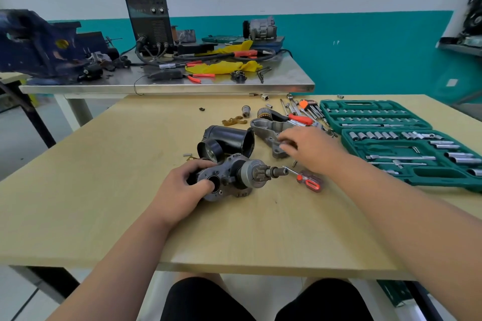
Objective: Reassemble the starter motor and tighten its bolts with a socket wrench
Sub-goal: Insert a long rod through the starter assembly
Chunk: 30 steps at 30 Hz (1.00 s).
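Note:
My left hand (182,187) grips the grey starter motor body (234,177), which lies on the wooden table (130,190) with its pinion gear shaft (273,172) pointing right. Behind it lie a large black cylindrical housing (232,139) and a smaller black cylinder (210,150). My right hand (310,147) reaches over the grey aluminium nose housing (271,131), fingers curled at its near end; whether they hold it I cannot tell. An open green socket set case (401,143) lies at the right.
A red-handled screwdriver (307,181) lies just right of the pinion. Loose sockets, hex keys and another red screwdriver (300,118) are scattered behind the nose housing. A steel bench (182,86) beyond holds a welder (150,21), blue vise (34,44) and yellow cloth (221,68).

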Each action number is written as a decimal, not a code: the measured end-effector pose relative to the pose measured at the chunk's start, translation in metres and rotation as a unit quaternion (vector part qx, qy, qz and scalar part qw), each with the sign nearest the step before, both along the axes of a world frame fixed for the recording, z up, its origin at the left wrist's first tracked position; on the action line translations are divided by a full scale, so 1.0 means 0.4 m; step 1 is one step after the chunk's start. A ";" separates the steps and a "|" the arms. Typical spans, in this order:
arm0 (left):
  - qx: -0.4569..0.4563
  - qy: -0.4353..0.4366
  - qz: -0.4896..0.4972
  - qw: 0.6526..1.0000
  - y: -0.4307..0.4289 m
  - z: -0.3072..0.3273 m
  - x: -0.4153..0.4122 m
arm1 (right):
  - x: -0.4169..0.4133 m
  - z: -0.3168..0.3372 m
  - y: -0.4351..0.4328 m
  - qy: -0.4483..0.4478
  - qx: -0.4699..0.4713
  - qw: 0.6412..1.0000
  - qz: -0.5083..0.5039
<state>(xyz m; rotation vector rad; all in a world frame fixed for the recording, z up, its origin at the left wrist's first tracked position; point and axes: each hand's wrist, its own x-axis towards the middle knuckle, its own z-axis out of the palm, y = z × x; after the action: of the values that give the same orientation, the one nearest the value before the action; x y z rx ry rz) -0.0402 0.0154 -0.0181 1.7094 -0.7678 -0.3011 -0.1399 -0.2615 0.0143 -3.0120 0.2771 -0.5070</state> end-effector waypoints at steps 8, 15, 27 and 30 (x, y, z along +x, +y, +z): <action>0.005 0.001 -0.001 1.000 0.000 -0.002 0.001 | -0.008 0.018 -0.039 0.217 -0.091 0.971 -0.031; 0.007 -0.003 0.011 1.000 -0.001 -0.004 -0.002 | 0.015 0.015 -0.020 0.241 -0.265 0.933 0.024; 0.015 -0.009 0.020 1.000 -0.002 0.001 -0.008 | -0.018 0.041 0.004 0.275 -0.266 0.918 0.109; 0.018 -0.010 0.026 0.999 -0.002 0.002 -0.010 | -0.023 0.037 0.011 0.275 -0.240 0.926 0.098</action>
<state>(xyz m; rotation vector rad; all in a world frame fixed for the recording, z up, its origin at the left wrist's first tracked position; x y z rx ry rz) -0.0444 0.0148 -0.0173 1.7646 -0.7357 -0.2645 -0.1490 -0.2570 0.0292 -3.5416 -0.1537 0.3596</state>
